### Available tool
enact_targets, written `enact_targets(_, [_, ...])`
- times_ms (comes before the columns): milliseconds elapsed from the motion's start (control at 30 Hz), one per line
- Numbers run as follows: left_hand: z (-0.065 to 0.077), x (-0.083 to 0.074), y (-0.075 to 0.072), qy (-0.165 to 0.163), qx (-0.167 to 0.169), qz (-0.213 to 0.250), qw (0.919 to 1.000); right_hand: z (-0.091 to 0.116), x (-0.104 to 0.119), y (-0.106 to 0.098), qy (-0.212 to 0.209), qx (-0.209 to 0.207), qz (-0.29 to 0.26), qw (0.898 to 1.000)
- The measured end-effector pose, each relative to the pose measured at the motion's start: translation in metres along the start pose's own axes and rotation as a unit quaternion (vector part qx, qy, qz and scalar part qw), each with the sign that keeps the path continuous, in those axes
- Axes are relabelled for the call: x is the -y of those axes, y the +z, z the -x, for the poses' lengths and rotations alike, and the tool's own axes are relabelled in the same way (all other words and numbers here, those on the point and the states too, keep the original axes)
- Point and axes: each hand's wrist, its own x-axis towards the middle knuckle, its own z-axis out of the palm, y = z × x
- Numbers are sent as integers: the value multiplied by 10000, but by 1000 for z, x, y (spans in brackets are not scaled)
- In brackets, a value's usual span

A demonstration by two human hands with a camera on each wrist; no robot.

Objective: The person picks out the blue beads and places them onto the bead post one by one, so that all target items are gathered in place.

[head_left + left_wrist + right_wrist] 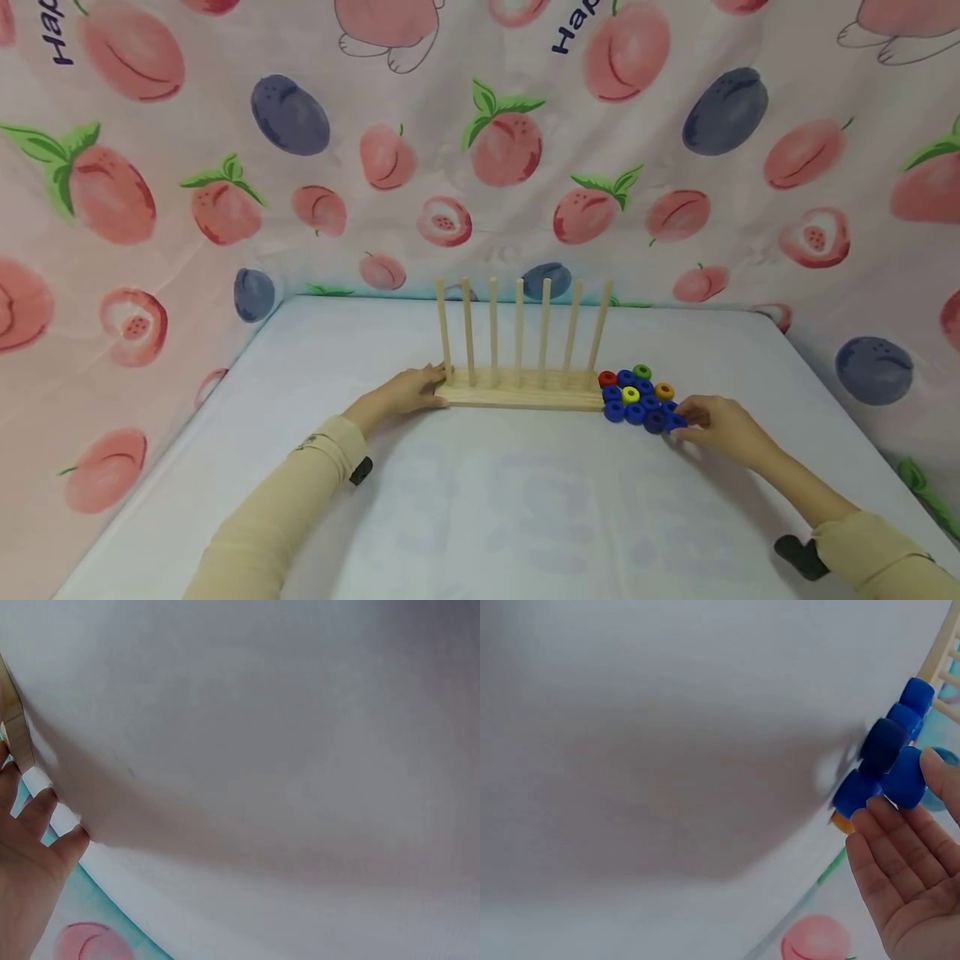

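Observation:
A wooden peg stand [517, 402] with several upright rods stands at the middle of the table. At its left end my left hand [408, 390] grips the base, thumb in front and fingers toward the back. The left wrist view catches only a corner of that base [18, 727] beside the hand. Against the stand's right end lies a cluster of ring beads, mostly blue, with a red bead [607, 379], a yellow bead [631, 395], a green bead [642, 372] and an orange bead [664, 391]. My right hand [723, 429] pinches a blue bead [904, 778] at the cluster's near right edge.
A white cloth [517, 508] covers the table. Behind and at the sides hangs a fruit-printed curtain [450, 125]. Dark straps [802, 557] show at the beige sleeves [270, 508].

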Motion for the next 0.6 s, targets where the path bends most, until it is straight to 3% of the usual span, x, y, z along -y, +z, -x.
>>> enact_targets(367, [5,1,-3,4,352,-177,9992,-9,13,4,-157,-149,-249,9995])
enact_targets(600, [6,-1,-1,182,182,-463,9986,-17,25,8,-297,-409,-289,9983])
